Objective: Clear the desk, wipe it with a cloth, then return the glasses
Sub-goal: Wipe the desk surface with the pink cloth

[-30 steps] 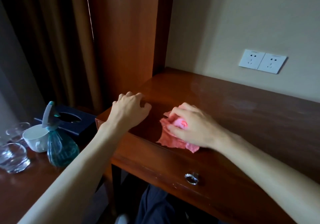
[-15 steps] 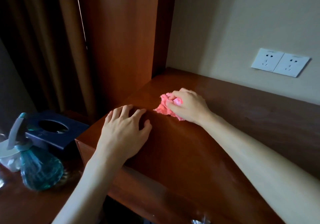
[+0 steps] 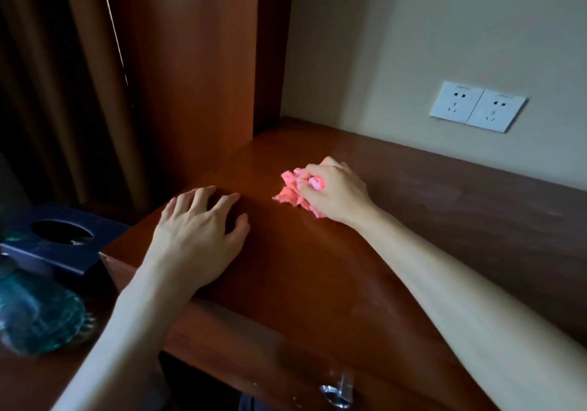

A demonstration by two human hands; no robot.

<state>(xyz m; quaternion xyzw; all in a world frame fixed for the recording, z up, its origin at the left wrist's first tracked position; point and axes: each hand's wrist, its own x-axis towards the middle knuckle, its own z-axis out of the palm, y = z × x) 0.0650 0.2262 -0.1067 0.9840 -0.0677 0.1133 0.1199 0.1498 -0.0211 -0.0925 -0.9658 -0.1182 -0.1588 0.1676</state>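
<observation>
The right hand clutches a crumpled pink cloth against the glossy reddish-brown wooden surface; just left of that grip, the left hand rests flat, fingers spread.

Two hands are in view: a left hand and a right hand. One pink cloth lies on one brown surface. Two white sockets sit side by side on the wall, the left socket and the right socket. One dark blue tissue box stands at the left, and one teal spray bottle beside it, blurred. One metal drawer pull shows at the bottom edge.
</observation>
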